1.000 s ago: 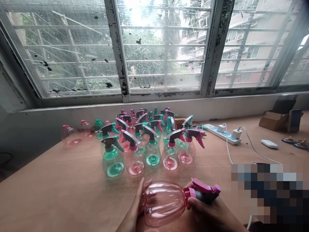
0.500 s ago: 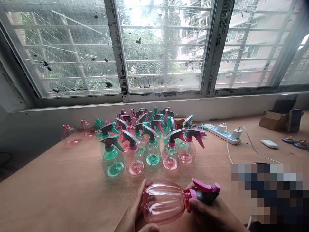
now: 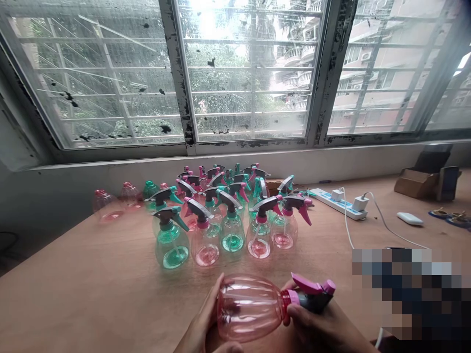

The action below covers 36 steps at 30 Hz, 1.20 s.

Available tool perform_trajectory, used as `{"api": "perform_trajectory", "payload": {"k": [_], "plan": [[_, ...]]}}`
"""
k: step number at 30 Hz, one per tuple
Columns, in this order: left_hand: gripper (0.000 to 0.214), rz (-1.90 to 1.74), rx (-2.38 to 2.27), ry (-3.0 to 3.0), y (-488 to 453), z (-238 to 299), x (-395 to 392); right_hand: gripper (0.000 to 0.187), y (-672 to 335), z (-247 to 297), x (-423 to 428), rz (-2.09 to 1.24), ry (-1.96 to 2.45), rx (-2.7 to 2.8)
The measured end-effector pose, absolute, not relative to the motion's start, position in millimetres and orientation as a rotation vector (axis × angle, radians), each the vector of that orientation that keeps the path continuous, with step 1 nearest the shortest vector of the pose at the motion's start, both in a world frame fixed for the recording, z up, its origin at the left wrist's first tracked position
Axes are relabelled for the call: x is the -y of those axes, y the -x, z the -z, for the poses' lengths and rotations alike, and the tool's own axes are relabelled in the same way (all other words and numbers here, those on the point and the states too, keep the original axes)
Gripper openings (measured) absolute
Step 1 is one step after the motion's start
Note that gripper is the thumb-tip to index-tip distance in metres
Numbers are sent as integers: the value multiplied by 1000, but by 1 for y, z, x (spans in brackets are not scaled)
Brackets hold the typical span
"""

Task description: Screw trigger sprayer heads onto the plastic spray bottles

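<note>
A clear pink spray bottle (image 3: 250, 306) lies sideways between my hands, low in the view, its black and pink trigger head (image 3: 312, 293) pointing right. My left hand (image 3: 206, 318) is wrapped round the base end of the bottle. At the neck, my right hand (image 3: 312, 321) closes its thumb and fingers on the pink collar (image 3: 292, 297); some of its fingers are hidden behind the bottle. Just beyond stand several upright pink and green spray bottles with trigger heads, a green one (image 3: 172, 247) at the front left and a pink one (image 3: 259, 240) at the front right.
Pink bottles without heads (image 3: 106, 206) stand at the back left. A white power strip (image 3: 338, 203) with two chargers and cables lies to the right, near a white case (image 3: 410, 218) and a cardboard box (image 3: 415, 181). A blurred patch covers the right front. Windows line the back.
Almost nothing differs. The held bottle and my hands have shifted very slightly, and the bottle has turned a little about its length.
</note>
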<state>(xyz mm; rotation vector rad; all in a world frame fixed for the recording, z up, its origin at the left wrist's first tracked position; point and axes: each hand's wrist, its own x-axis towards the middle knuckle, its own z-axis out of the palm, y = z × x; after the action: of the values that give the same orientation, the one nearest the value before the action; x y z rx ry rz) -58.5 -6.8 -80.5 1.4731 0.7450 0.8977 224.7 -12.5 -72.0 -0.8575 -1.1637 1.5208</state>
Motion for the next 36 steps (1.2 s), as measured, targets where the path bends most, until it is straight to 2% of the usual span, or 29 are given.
{"api": "perform_trajectory", "payload": {"k": [5, 12, 19, 24, 28, 33, 36], "plan": [[99, -954, -822, -1585, 55, 77, 6, 46, -225, 72, 12, -1534, 853, 1142], [113, -871, -862, -1516, 63, 84, 8, 46, -225, 71, 13, -1520, 854, 1159], [98, -985, -837, -1605, 56, 88, 3, 47, -225, 70, 13, -1516, 890, 1157], [99, -975, -758, -1579, 57, 85, 7, 48, -225, 69, 13, -1509, 907, 1170], [83, -973, -750, -1515, 57, 85, 10, 47, -225, 69, 13, -1487, 903, 1175], [101, -927, -815, -1585, 55, 81, 7, 49, -225, 70, 12, -1516, 884, 1187], [103, -933, -818, -1606, 58, 82, 6, 48, -225, 70, 11, -1530, 877, 1171]]}}
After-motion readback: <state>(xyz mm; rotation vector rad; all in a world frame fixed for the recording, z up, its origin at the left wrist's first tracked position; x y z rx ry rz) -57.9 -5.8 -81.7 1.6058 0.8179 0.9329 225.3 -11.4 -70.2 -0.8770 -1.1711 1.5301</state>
